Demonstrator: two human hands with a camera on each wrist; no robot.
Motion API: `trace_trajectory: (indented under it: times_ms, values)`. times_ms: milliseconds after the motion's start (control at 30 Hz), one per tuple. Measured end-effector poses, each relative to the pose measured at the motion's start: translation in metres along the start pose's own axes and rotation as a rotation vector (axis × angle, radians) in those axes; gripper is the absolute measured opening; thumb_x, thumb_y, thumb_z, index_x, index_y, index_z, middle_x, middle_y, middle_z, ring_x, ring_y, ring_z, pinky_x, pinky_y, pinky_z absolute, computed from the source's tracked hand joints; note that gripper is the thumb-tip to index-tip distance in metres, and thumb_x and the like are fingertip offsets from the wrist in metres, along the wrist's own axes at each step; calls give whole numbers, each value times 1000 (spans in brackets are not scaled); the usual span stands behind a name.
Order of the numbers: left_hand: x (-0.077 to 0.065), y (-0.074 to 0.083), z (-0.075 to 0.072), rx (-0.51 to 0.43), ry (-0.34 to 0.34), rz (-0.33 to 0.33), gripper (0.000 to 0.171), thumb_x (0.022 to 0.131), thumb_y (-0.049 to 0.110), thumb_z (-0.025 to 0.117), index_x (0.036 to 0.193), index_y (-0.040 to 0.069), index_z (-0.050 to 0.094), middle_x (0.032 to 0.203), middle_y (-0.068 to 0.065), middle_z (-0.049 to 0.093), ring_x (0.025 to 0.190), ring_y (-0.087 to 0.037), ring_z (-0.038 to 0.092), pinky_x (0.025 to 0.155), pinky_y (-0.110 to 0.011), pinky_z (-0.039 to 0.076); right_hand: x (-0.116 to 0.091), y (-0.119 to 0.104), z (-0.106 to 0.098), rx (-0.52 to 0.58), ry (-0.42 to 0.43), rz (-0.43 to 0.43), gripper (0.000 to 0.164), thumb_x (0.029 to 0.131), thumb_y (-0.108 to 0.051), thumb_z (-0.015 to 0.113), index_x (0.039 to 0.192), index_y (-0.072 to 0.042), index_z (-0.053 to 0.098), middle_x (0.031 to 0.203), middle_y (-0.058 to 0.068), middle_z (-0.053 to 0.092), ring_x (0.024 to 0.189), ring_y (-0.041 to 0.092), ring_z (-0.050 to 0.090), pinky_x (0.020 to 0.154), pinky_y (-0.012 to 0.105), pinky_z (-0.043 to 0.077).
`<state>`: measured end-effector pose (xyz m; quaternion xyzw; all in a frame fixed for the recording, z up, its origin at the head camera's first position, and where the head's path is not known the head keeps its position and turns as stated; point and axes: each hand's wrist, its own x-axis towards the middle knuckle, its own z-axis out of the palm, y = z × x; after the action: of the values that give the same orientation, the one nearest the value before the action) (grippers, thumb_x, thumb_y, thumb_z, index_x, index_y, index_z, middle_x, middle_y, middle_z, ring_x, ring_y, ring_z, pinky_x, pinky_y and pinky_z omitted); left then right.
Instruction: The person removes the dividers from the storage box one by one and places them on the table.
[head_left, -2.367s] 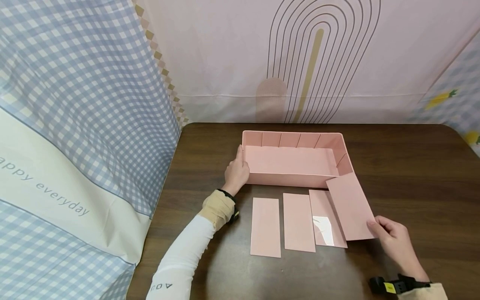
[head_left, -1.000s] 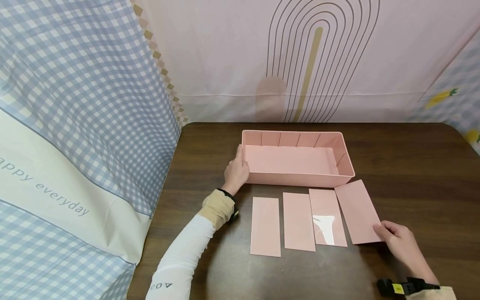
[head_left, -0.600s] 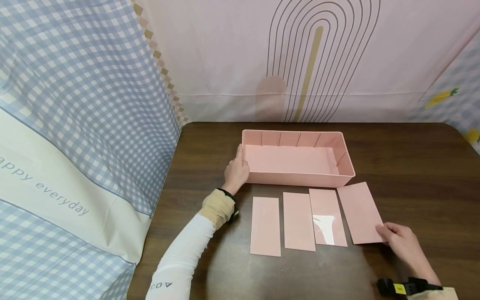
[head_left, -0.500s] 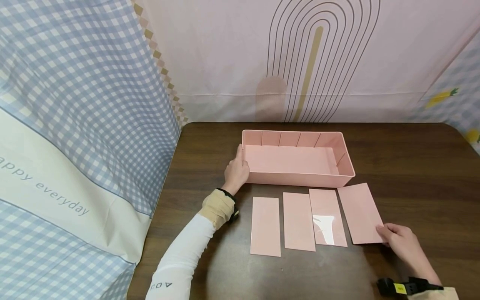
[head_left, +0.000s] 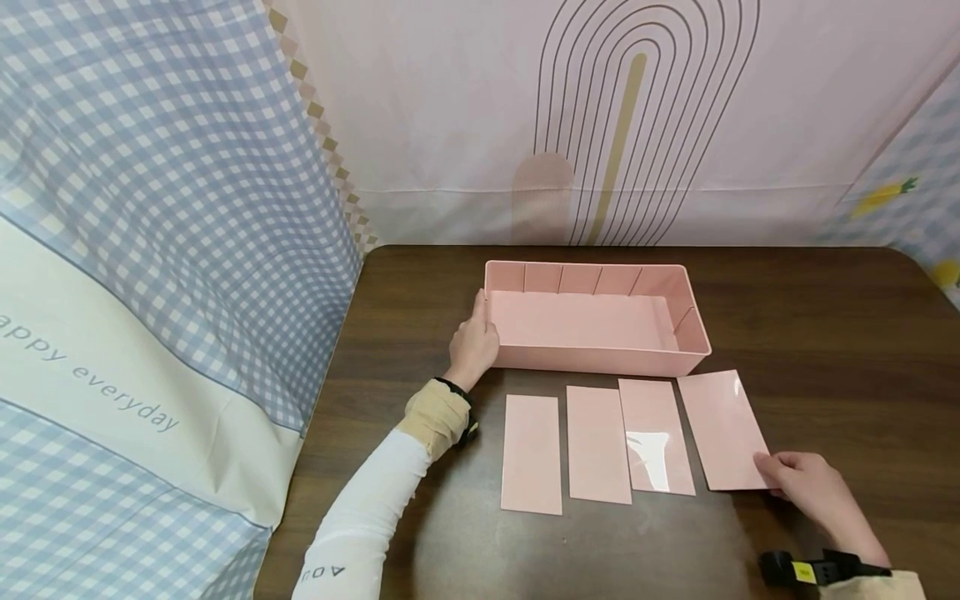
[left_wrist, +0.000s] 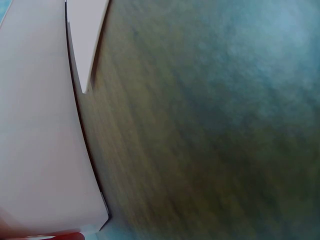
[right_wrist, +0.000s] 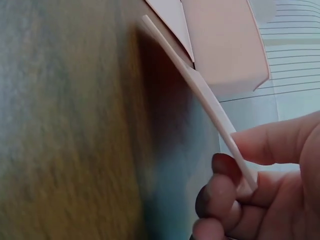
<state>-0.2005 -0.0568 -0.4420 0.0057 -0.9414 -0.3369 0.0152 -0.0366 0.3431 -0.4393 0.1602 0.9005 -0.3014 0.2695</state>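
My left hand (head_left: 474, 343) lies against the left end of an open pink box (head_left: 585, 360), its index finger straight along the outer wall. In the left wrist view, a fingertip (left_wrist: 67, 236) shows at the bottom beside the box wall (left_wrist: 45, 125). My right hand (head_left: 810, 492) pinches the lower right corner of a flat pink panel (head_left: 723, 429), thumb on top and fingers underneath. This panel tilts in the right wrist view, its held side raised off the table. Left of it lie three similar thin panels, the nearest being a glossy panel (head_left: 660, 408).
The other two pink panels, a middle panel (head_left: 597, 442) and a left panel (head_left: 532, 454), lie flat in front of the box. Grooves line the box's inner walls. The dark wooden table (head_left: 825, 333) ends at a patterned cloth (head_left: 450, 125) behind.
My right hand has moved the pinched panel right and toward me, away from the box's front right corner, and lowered it beside the glossy panel. My left hand stays at the box.
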Motion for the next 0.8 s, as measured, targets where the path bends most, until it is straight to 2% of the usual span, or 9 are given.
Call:
trace_trajectory:
  times_ms: [167, 300, 433, 600, 800]
  values:
    - [-1, 0, 0, 1, 5, 2, 54, 89, 14, 32, 142, 15, 19, 51, -6, 45, 39, -15, 32, 38, -27, 25, -1, -1, -2, -59, -16, -8, 64, 88, -49, 39, 92, 12, 58, 76, 9, 61, 70, 17, 53, 62, 33, 42]
    - [-1, 0, 0, 5, 10, 5, 55, 89, 13, 32, 142, 14, 19, 51, -7, 46, 40, -15, 33, 38, -27, 25, 0, 1, -1, -104, -10, -38, 56, 89, -46, 38, 83, 5, 60, 73, 6, 60, 68, 16, 51, 59, 30, 39]
    - [-1, 0, 0, 4, 6, 4, 55, 89, 13, 32, 142, 14, 19, 51, -6, 45, 39, -15, 32, 38, -27, 24, 1, 2, -1, -132, -16, -42, 55, 88, -50, 38, 77, -1, 60, 69, 2, 57, 66, 16, 48, 56, 28, 35]
    - [-1, 0, 0, 1, 1, -1, 55, 89, 13, 32, 142, 15, 18, 50, -5, 44, 39, -14, 31, 38, -27, 24, 1, 1, -1, -126, -42, -17, 61, 84, -58, 39, 76, -1, 60, 69, 2, 56, 67, 17, 49, 57, 29, 36]
    - [0, 0, 0, 11, 3, -5, 56, 89, 13, 33, 142, 15, 18, 53, -8, 48, 41, -16, 35, 39, -28, 26, 0, 0, 0, -138, -57, -17, 63, 84, -56, 41, 82, 3, 61, 70, 3, 61, 67, 16, 54, 59, 34, 40]
